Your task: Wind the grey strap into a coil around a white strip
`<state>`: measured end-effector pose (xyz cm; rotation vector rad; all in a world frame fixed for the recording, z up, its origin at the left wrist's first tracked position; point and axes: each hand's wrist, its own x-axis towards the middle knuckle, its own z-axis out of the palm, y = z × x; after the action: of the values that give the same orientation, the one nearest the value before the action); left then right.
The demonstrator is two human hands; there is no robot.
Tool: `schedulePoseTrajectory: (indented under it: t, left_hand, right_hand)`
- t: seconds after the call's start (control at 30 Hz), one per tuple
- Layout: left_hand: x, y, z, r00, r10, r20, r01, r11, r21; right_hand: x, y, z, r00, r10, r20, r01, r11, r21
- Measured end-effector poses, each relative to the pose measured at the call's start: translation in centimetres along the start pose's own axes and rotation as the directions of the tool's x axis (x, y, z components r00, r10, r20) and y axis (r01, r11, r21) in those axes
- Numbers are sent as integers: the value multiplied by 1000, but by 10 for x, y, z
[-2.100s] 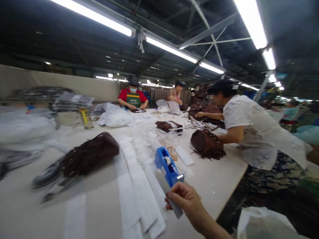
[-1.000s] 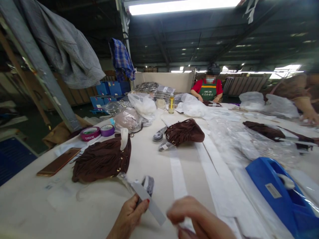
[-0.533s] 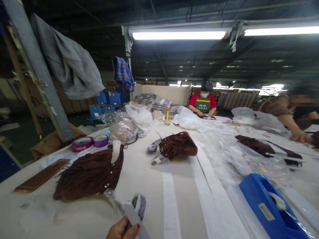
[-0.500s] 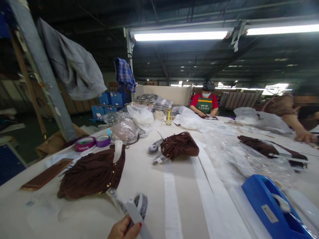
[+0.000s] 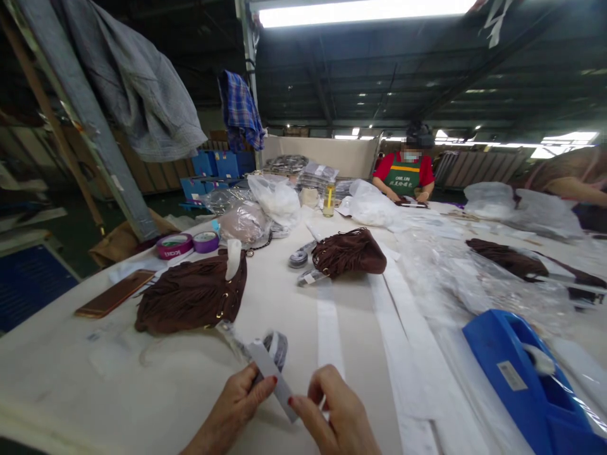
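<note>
Grey strip between two hands, taken as our landmark. We see the grey strip [image 5: 275, 378] held above the counter [image 5: 300, 309], its long axis slanting from a far left end to a near right end. The left hand [image 5: 244, 395] lies at its left edge, nearer its middle, with fingers gripping it, thumb on top. The right hand [image 5: 339, 411] lies to the right of the near end; its fingers are curled and the thumb tip meets that end, but we cannot tell whether they pinch it. Just beyond the strip we note a coiled strap [image 5: 279, 346]; whether the left fingers hold this too is hidden.

Farther left of the strip lies a fringed bag [image 5: 190, 297], with a phone [image 5: 115, 294] past it. Beyond the strip, to the right, rests a second bag [image 5: 353, 254]. White paper lengths [image 5: 331, 332] run along the counter right of the strip, and well to its right we find a blue tape dispenser [image 5: 516, 373]. Far beyond the strip, a co-worker in a green apron [image 5: 404, 178] works at the counter's opposite side, beneath a lamp [image 5: 365, 11].
</note>
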<state>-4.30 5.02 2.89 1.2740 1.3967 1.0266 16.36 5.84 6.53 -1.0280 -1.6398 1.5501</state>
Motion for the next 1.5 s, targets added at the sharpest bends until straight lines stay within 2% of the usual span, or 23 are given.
schedulePoseTrajectory:
  t: [0.03, 0.07, 0.1, 0.17, 0.2, 0.33, 0.53, 0.7, 0.77, 0.83, 0.9, 0.97, 1.1, 1.2, 1.3, 1.4, 1.5]
  left_hand:
    - [0, 1, -1, 1000, 9, 22, -9, 1000, 8]
    - [0, 2, -2, 999, 25, 45, -26, 1000, 8]
    - [1, 1, -3, 997, 41, 68, -42, 999, 10]
    - [1, -2, -5, 993, 72, 93, -75, 997, 27]
    - [2, -5, -7, 992, 84, 99, -88, 995, 38]
    - [3, -11, -9, 985, 96, 145, -101, 994, 31]
    - [5, -8, -8, 989, 58, 137, -65, 997, 42]
    - [7, -7, -7, 988, 79, 133, -89, 993, 72]
    - [6, -5, -6, 984, 97, 147, -111, 990, 92]
    - [6, -3, -6, 985, 106, 135, -124, 984, 132]
    - [5, 0, -7, 988, 99, 116, -118, 978, 171]
    - [5, 2, -8, 990, 92, 103, -109, 979, 172]
    - [5, 6, -9, 995, 39, 90, -49, 993, 110]
    - [5, 9, -10, 997, 20, 79, -27, 996, 86]
    - [3, 11, -11, 994, 97, 43, -103, 980, 167]
    - [1, 12, -9, 987, 141, 82, -158, 950, 269]
    - [0, 11, -5, 979, 169, 118, -198, 928, 315]
  right_hand:
    - [13, 2, 5, 998, -4, -63, -3, 994, -109]
    - [24, 3, 10, 997, -5, -77, -11, 979, -203]
    - [33, 5, 16, 999, 16, -36, -24, 966, -256]
    - [45, 7, 25, 991, 93, 98, -66, 967, -246]
    - [48, 8, 29, 983, 129, 128, -99, 970, -221]
    - [49, 14, 34, 980, 196, 31, -191, 974, -118]
    - [45, 25, 30, 987, 157, -41, -161, 978, -130]
    - [42, 25, 26, 988, 146, -58, -154, 972, -177]
    - [39, 23, 22, 995, 88, -49, -97, 966, -239]
    - [34, 19, 15, 996, -69, -49, 50, 945, -324]
    - [28, 16, 7, 963, -259, -77, 209, 895, -395]
    - [22, 13, 0, 923, -373, -99, 302, 858, -414]
    - [17, 15, -1, 902, -425, -74, 391, 878, -278]
    - [19, 24, 5, 926, -373, -62, 374, 927, 14]
    - [24, 33, 10, 979, -202, -40, 202, 903, 379]
    - [31, 36, 18, 1000, -7, -8, 10, 869, 495]
    - [39, 32, 30, 990, 127, 66, -142, 802, 580]
